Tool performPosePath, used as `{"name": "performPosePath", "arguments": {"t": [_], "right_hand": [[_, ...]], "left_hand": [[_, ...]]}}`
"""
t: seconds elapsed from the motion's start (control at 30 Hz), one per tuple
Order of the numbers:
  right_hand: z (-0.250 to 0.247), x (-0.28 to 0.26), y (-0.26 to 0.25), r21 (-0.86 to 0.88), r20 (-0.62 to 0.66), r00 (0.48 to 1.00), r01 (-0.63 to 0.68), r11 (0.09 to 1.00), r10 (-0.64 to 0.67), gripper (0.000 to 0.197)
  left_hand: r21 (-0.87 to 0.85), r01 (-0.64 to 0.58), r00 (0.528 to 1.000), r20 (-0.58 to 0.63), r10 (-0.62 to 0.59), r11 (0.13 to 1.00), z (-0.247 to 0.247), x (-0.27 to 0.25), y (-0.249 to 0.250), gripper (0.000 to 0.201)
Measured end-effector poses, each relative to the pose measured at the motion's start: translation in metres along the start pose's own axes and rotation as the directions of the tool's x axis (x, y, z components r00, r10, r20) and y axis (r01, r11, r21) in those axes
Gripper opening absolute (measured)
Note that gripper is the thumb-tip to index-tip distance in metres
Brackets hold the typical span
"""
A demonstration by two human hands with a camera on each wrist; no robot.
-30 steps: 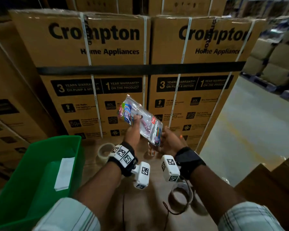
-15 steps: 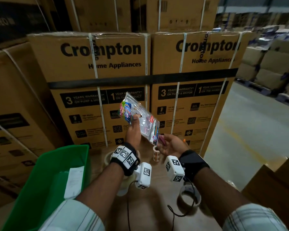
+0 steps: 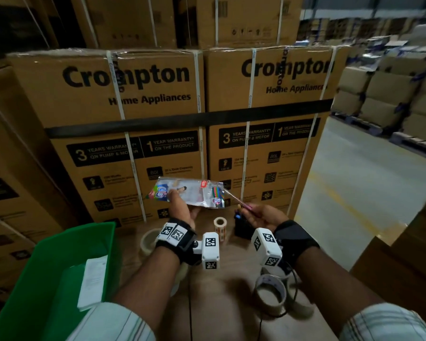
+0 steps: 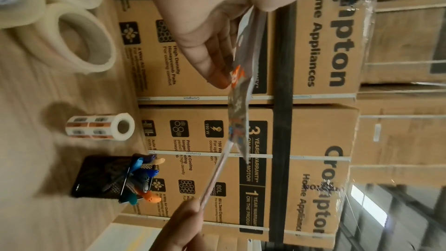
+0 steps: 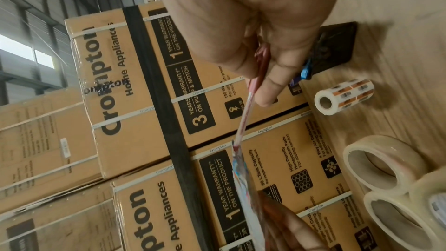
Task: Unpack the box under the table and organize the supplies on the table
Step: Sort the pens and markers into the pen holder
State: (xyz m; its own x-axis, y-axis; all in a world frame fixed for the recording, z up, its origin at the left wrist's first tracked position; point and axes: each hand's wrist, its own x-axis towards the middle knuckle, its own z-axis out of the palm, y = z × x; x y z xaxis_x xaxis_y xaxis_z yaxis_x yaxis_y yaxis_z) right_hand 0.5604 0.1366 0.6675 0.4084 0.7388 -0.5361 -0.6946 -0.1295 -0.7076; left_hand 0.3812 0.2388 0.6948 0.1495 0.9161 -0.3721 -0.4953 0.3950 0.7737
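My left hand (image 3: 180, 205) pinches a clear plastic pen packet (image 3: 190, 191) and holds it nearly flat above the wooden table (image 3: 231, 279). My right hand (image 3: 258, 212) grips a pink pen (image 3: 234, 200) whose far end still sits in the packet's right end. In the left wrist view the packet (image 4: 239, 93) hangs from my left fingers and the pen (image 4: 217, 175) runs down to my right hand (image 4: 183, 226). The right wrist view shows my right fingers (image 5: 270, 83) round the pen (image 5: 248, 98). A black mesh pen holder (image 3: 242, 226) with coloured pens stands just below.
A label roll (image 3: 220, 226) stands left of the holder. Tape rolls lie at the left (image 3: 148, 239) and near right (image 3: 271, 294). A green bin (image 3: 47, 279) holding a white paper (image 3: 94, 281) sits at the left. Strapped cartons (image 3: 158, 119) wall the table's far side.
The packet has tipped from steeply tilted to nearly flat and come lower. My right hand has moved right, drawing a pink pen out of the packet's end.
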Motion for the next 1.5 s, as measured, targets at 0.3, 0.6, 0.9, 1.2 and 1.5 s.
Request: {"name": "performPosePath", "arguments": {"t": [0.3,0.6,0.9,1.2,1.5], "right_hand": [[-0.044,0.036,-0.007,0.010,-0.120,0.990,-0.071,0.997,0.071,0.026],[-0.062,0.072,-0.039,-0.385,-0.145,0.929,0.264,0.884,-0.341,0.028],[-0.042,0.086,-0.052,-0.932,0.355,0.768,0.337,-0.135,-0.533,0.021],[-0.033,0.102,-0.037,-0.920,0.380,0.877,0.326,-0.217,-0.293,0.032],[-0.036,0.090,-0.016,-0.842,0.424,0.833,0.507,0.185,-0.355,0.032]], "left_hand": [[0.012,0.211,0.977,-0.002,-0.211,0.977,-0.003,0.013,-0.046,0.011],[-0.056,0.281,0.959,-0.024,-0.283,0.958,0.012,0.024,-0.093,0.012],[-0.127,0.244,0.964,-0.075,-0.254,0.962,0.011,0.035,-0.118,0.015],[-0.174,0.207,0.971,-0.083,-0.224,0.963,0.011,0.035,-0.124,0.011],[-0.189,0.171,0.984,-0.021,-0.178,0.967,-0.001,0.016,-0.121,0.027]]}}
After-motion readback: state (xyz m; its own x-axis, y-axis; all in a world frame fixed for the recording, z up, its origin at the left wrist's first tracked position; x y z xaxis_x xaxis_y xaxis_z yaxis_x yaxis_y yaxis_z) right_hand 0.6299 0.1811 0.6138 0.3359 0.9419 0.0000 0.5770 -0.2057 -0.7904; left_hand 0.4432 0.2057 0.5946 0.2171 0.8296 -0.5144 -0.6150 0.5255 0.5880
